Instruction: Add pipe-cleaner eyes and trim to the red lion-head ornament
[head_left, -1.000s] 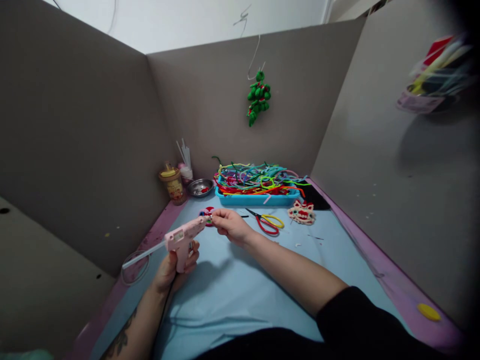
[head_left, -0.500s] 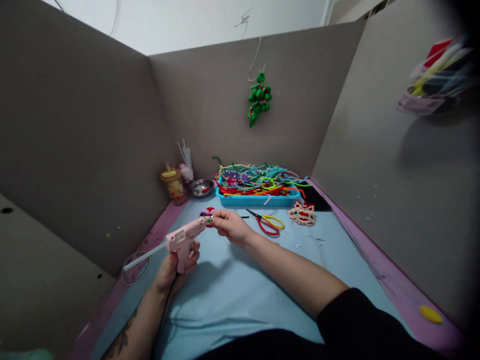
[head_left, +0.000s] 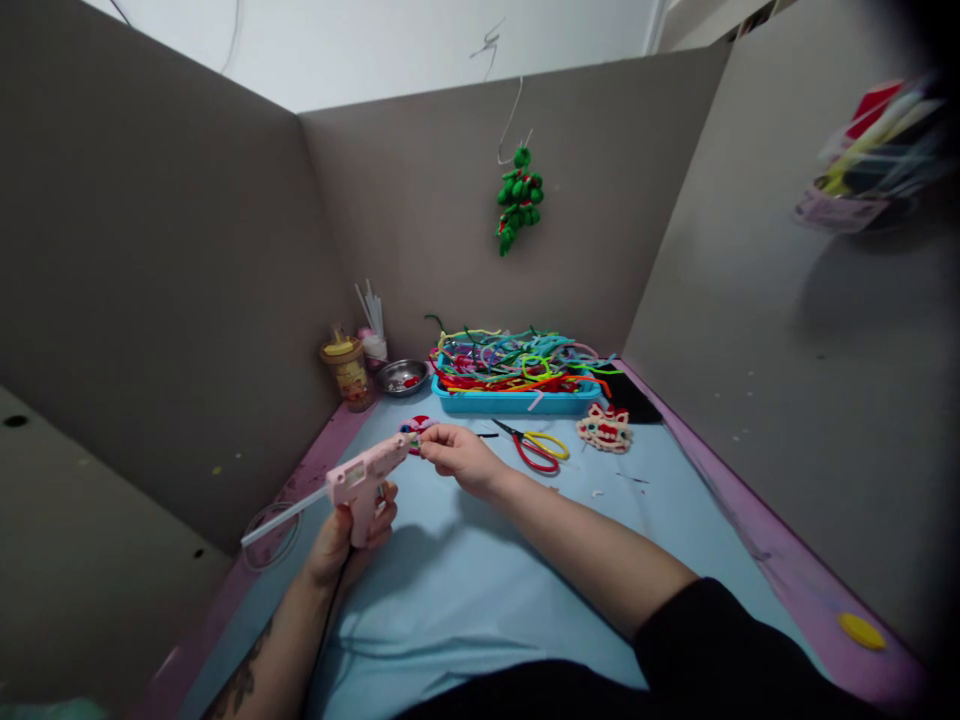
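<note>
My left hand is wrapped round the handle of a pink glue gun, a pale glue stick jutting from its back end. The nozzle points up and right, to the fingertips of my right hand. Those fingers are pinched on a very small piece at the nozzle, too small to name. Behind the nozzle a red and blue piece lies on the light blue cloth, partly hidden. Red and yellow-handled scissors rest to the right of my right hand, blades spread.
Behind stands a blue tray heaped with pipe cleaners. A metal bowl, a brown cup and a holder with white sticks are at back left. A cream and red pipe-cleaner piece lies right. Grey panels enclose the table.
The glue gun and both hands have shifted very slightly left. My right fingers stay pinched at the nozzle, and the things on the table have not moved.
</note>
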